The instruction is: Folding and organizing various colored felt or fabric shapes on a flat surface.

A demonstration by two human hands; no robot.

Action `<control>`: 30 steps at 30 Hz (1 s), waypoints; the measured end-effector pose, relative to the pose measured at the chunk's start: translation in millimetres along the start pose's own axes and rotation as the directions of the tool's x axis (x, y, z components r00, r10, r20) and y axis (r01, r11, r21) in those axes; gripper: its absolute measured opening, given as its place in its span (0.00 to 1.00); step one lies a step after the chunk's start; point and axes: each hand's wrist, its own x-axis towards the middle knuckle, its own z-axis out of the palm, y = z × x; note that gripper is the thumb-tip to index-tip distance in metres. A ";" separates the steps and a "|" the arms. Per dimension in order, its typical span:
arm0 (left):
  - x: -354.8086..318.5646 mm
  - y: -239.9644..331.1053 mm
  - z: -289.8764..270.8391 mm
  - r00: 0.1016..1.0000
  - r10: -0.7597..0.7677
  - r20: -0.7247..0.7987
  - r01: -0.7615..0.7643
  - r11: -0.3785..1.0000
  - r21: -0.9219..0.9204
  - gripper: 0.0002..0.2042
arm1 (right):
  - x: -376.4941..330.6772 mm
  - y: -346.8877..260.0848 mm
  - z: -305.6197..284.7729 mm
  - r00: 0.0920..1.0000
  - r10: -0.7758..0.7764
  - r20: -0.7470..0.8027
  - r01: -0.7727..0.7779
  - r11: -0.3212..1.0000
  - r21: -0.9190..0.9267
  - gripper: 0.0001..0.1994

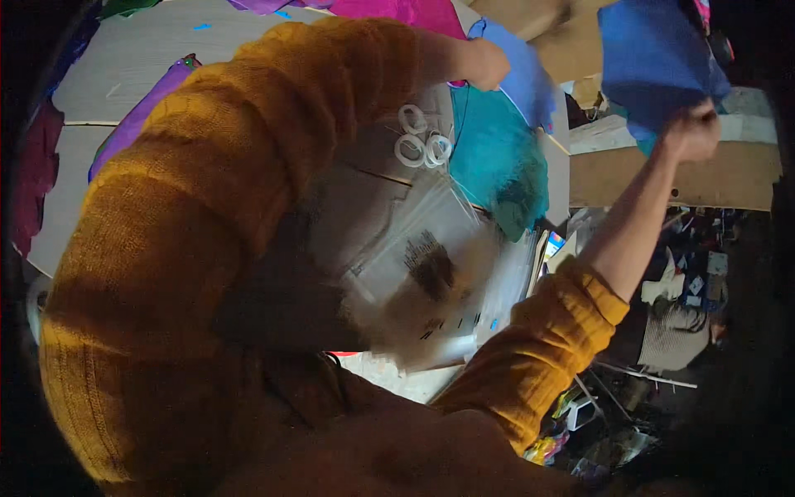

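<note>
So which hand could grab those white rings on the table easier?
Probably the left hand. It rests on the light blue sheet down at the table, near the white rings. The right hand is lifted off to the side, its grip shut on a dark blue sheet.

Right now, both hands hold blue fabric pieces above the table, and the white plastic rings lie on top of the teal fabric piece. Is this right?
Not fully. In the head view the white plastic rings lie on the pale table, beside the teal fabric piece, not on it. The left hand and right hand do hold blue fabric pieces.
</note>
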 end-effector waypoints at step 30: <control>-275.8 -209.5 37.9 0.876 0.212 -0.433 -0.363 0.881 -0.303 0.10 | -221.6 -324.4 -102.7 0.364 -0.770 0.524 0.034 0.573 0.819 0.12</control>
